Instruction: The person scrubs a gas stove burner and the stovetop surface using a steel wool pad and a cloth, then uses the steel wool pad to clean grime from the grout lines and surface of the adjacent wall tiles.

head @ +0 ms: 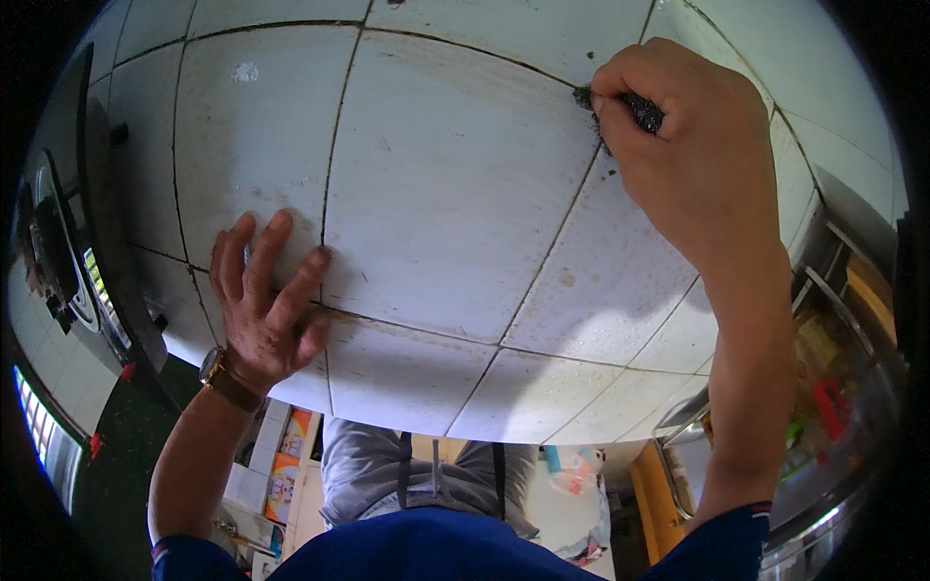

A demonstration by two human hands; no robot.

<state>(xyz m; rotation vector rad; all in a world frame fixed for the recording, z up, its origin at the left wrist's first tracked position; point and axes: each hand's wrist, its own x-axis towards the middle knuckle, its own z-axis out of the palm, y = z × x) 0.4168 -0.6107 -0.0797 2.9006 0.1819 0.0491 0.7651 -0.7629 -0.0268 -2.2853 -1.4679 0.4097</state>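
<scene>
Before me lies a white tiled counter (450,189) with dark grout lines and brownish smears. My right hand (697,138) grips a dark steel wool scourer (643,112) and presses it on a grout joint at the far right. Small dark crumbs lie on the tiles beside it. My left hand (269,298), with a watch (212,365) on its wrist, rests on the tiles near the front left, fingers spread and holding nothing. Part of the scourer is hidden inside my right fist.
A black glass-topped gas stove (105,240) stands at the left. White wall tiles (821,58) rise along the far right. Below right is a metal-rimmed container (835,501) with colourful items in it. Orange printed boxes (282,486) sit below the counter's front edge.
</scene>
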